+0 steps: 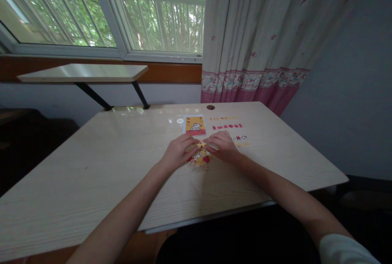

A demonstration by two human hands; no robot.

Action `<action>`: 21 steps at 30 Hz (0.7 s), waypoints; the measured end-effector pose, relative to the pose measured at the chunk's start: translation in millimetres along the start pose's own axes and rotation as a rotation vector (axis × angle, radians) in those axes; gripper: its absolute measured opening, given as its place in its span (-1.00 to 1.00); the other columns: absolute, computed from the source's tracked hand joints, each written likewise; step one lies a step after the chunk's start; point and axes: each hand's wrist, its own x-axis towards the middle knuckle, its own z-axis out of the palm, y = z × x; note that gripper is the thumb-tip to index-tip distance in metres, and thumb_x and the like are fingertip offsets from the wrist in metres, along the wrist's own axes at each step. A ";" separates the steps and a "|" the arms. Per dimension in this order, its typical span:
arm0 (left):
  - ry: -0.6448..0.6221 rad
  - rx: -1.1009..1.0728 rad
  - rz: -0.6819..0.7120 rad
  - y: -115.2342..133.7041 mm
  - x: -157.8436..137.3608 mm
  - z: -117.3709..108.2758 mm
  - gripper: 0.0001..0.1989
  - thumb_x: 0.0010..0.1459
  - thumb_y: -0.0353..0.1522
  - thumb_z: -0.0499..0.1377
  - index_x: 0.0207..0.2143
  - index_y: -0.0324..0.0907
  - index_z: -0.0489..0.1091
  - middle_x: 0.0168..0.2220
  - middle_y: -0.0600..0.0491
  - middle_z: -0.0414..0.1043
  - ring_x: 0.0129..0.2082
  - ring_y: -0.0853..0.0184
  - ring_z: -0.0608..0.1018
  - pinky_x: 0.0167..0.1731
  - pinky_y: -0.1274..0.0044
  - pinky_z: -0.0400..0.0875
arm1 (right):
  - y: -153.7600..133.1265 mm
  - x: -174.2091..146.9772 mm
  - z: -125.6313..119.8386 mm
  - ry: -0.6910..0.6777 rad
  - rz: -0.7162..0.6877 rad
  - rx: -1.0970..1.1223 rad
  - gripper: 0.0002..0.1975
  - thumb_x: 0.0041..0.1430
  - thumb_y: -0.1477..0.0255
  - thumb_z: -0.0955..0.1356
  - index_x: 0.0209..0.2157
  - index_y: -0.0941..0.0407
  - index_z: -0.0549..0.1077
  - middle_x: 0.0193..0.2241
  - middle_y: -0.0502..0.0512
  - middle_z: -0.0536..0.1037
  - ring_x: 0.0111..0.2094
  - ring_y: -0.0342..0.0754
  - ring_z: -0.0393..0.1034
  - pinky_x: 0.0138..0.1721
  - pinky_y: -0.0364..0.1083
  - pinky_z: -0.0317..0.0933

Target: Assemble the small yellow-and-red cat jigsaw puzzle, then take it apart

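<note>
My left hand [181,150] and my right hand [223,146] meet above a small heap of jigsaw pieces [200,159] in yellow, red and white. Between the fingertips of both hands is a yellow jigsaw piece [201,144]; the fingers of each hand are closed in a pinch on it. Just beyond my hands lies a picture card [195,125] with a white cartoon animal on yellow and red. Right of the card, pieces lie sorted in rows: yellow ones [223,118], red ones [227,126], and mixed ones [241,137] partly hidden by my right hand.
The pale wooden desk [122,166] has a round cable hole [211,107] near its back edge. A raised shelf [85,72] on black legs stands at the back left. Behind are a barred window [159,14] and a patterned curtain [254,31].
</note>
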 end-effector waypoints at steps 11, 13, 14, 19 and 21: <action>-0.239 0.109 -0.168 -22.1 -1.8 -9.2 -0.78 0.15 -0.29 0.05 -0.24 -0.18 0.42 -0.28 -0.03 0.44 -0.30 0.31 0.47 -0.30 0.50 0.34 | 33.7 9.3 -37.2 0.275 0.056 -0.066 -0.84 0.14 0.31 0.33 -0.28 0.04 0.51 -0.40 0.03 0.56 -0.37 -0.11 0.38 -0.23 -0.05 0.12; -0.353 0.136 -0.213 -28.6 -2.6 -12.6 -0.76 0.15 -0.28 0.03 -0.25 -0.16 0.44 -0.32 -0.01 0.45 -0.36 0.33 0.47 -0.36 0.53 0.31 | 40.3 8.2 -40.9 0.298 0.090 -0.052 -0.84 0.14 0.32 0.33 -0.28 0.04 0.51 -0.39 0.04 0.56 -0.35 -0.09 0.39 -0.22 -0.04 0.13; -0.388 0.142 -0.228 -31.3 -3.1 -14.1 -0.75 0.15 -0.28 0.02 -0.25 -0.16 0.44 -0.34 0.00 0.45 -0.37 0.33 0.46 -0.37 0.54 0.30 | 42.5 7.5 -41.3 0.304 0.100 -0.046 -0.84 0.14 0.32 0.33 -0.28 0.04 0.51 -0.40 0.04 0.56 -0.35 -0.09 0.39 -0.22 -0.04 0.14; -0.439 0.137 -0.252 -37.4 -4.3 -19.4 -0.73 0.15 -0.27 0.01 -0.26 -0.17 0.46 -0.36 -0.01 0.46 -0.39 0.34 0.45 -0.41 0.55 0.25 | 43.1 6.7 -39.6 0.316 0.085 -0.042 -0.84 0.13 0.32 0.34 -0.28 0.05 0.52 -0.41 0.04 0.56 -0.36 -0.10 0.40 -0.24 -0.05 0.15; -0.444 0.131 -0.260 -37.7 -4.1 -20.4 -0.72 0.14 -0.27 0.01 -0.27 -0.17 0.46 -0.36 -0.02 0.46 -0.40 0.33 0.45 -0.41 0.55 0.24 | 41.4 7.6 -40.2 0.326 0.069 -0.047 -0.84 0.12 0.32 0.35 -0.29 0.06 0.52 -0.42 0.04 0.56 -0.37 -0.10 0.40 -0.25 -0.06 0.15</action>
